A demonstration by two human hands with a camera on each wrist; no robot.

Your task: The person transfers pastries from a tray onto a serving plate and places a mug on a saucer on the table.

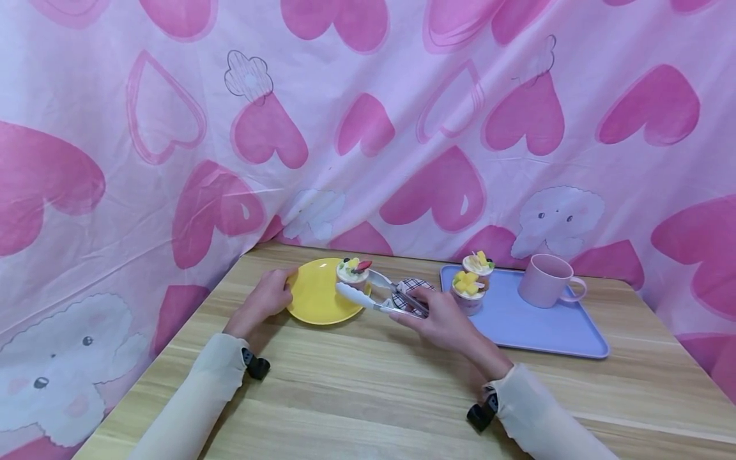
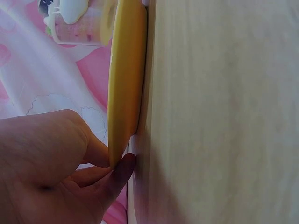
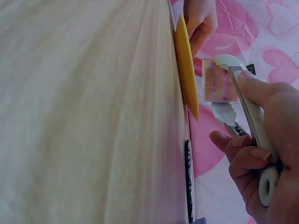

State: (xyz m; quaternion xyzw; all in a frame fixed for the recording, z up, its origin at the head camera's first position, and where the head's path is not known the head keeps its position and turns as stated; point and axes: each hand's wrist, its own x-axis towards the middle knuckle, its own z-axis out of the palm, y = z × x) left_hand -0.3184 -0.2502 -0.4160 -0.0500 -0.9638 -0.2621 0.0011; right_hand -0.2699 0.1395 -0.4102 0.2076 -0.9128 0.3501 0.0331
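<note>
My left hand (image 1: 267,297) pinches the near-left rim of a yellow plate (image 1: 316,294) between thumb and fingers; the left wrist view has this close up. In my right hand (image 1: 439,319) are metal tongs with white tips (image 1: 352,296). The tips clasp a clear dessert cup (image 3: 217,84) with layered cake, cream and fruit, a strawberry slice among it. This cup stands upright over the plate's right side. A thin gap seems to show beneath it in the right wrist view, but I cannot tell for certain whether it touches the plate.
A plaid round coaster (image 1: 411,286) lies behind the tongs. To the right, a lavender tray (image 1: 535,332) bears a pink mug (image 1: 543,281) and two more fruit-topped dessert cups (image 1: 468,301) at its left edge. A pink heart-print curtain (image 1: 368,128) hangs behind the wooden table (image 1: 356,396).
</note>
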